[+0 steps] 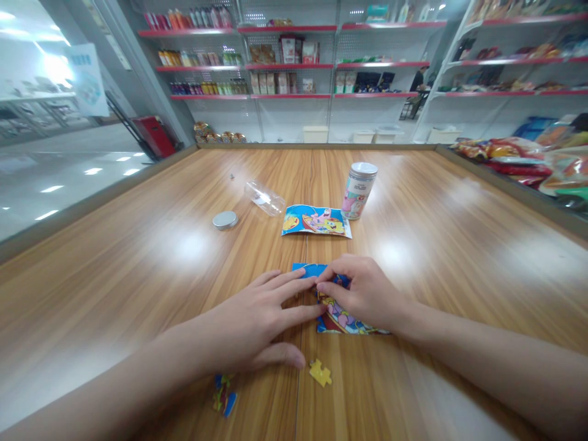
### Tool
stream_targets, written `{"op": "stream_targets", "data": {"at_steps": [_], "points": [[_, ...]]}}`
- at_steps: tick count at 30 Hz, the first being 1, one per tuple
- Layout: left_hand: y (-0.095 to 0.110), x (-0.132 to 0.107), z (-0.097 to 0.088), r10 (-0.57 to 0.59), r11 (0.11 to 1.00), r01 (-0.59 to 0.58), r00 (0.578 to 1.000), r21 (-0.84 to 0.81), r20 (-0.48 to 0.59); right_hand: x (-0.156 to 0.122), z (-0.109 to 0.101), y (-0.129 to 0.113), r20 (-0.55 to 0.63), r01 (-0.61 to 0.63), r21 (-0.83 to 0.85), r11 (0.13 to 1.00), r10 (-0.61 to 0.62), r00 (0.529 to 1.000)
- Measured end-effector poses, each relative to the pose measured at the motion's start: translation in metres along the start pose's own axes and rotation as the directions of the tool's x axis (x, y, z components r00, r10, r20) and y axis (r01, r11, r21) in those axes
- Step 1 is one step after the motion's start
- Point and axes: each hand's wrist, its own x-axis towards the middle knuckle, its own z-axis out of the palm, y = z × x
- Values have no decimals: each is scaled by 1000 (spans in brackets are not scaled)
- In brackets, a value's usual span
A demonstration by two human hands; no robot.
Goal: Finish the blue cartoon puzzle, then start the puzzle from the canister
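Observation:
A partly assembled cartoon jigsaw puzzle (342, 320) lies on the wooden table (138, 257) in front of me. My left hand (257, 321) lies flat with fingers stretched out, fingertips touching the puzzle's left edge. My right hand (362, 291) rests on top of the puzzle with fingers curled, pressing a piece down at its upper left. A loose yellow puzzle piece (320, 372) lies just below my left thumb. A small cluster of joined pieces (223, 393) sits beside my left wrist.
Farther back lie a printed reference picture (316, 221), an upright closed puzzle can (359, 190), a clear empty tube on its side (265, 198) and a round metal lid (225, 220). Snack bags (528, 156) pile at the right edge. Store shelves stand behind.

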Motion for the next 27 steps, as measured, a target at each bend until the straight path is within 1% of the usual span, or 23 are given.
{"op": "stream_targets", "data": {"at_steps": [3,6,10,14,18,21,23,27], "points": [[0,0,0,-12,1000,11,1000,21,19,0,0,0,-7,-11,-2,1000,11,1000],[1,0,-1,-20,999,18,999,36,40,0,0,0,-6,15,20,1000,-15,1000],[1,1,-1,5,1000,-5,1000,20,10,1,1,1,20,38,-3,999,-38,999],[1,0,0,-2,1000,2,1000,14,0,1,1,1,14,94,-25,995,-94,996],[1,0,-1,-7,1000,7,1000,15,1,0,1,0,14,69,-51,996,-68,998],[1,0,-1,-21,1000,20,1000,21,22,-1,1,-2,22,63,-62,996,-62,998],[1,0,-2,-28,999,27,999,29,43,-1,0,-3,9,67,-55,996,-66,998],[2,0,-2,-35,999,33,998,29,59,-2,0,-2,-58,103,-8,995,-104,993]]}}
